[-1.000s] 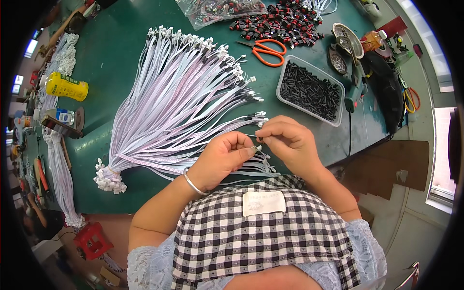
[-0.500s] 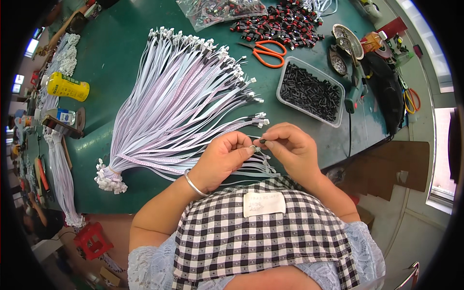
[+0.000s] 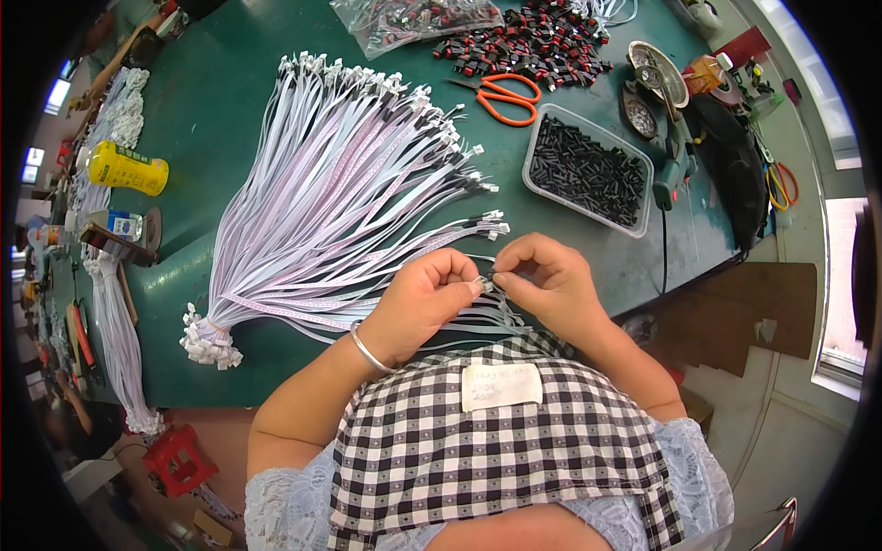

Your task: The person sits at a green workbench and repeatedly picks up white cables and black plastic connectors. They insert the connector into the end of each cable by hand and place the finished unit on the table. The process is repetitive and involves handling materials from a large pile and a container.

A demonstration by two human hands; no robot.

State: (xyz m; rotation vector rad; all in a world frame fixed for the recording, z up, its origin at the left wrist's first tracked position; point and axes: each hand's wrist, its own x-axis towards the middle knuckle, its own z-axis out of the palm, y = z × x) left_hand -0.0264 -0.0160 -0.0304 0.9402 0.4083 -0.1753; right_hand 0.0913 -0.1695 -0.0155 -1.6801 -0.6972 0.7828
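A fanned bundle of white and pale lilac ribbon cables (image 3: 312, 184), with small white connectors on the ends, lies on the green table. At the bundle's near right edge, my left hand (image 3: 427, 298) pinches the end of one cable between thumb and forefinger. Close beside it, my right hand (image 3: 551, 280) is closed in a pinch. Its fingertips meet the wire ends by the left thumb, and whatever small piece they hold is mostly hidden. Beyond the right hand stands a clear plastic tub (image 3: 530, 177) filled with short black sleeves (image 3: 588, 165).
Orange-handled scissors (image 3: 507, 98) lie by a heap of black-and-red connectors (image 3: 533, 46) and a clear bag (image 3: 413, 23) of parts. To the right are a green heat tool (image 3: 673, 174) with a cord and metal dishes (image 3: 640, 115). A yellow bottle (image 3: 129, 169) is at left.
My right hand has shifted slightly left, and its fingertips have closed in on the wire ends. The dark piece seen between its fingers earlier is now mostly covered. My left hand stays in place.
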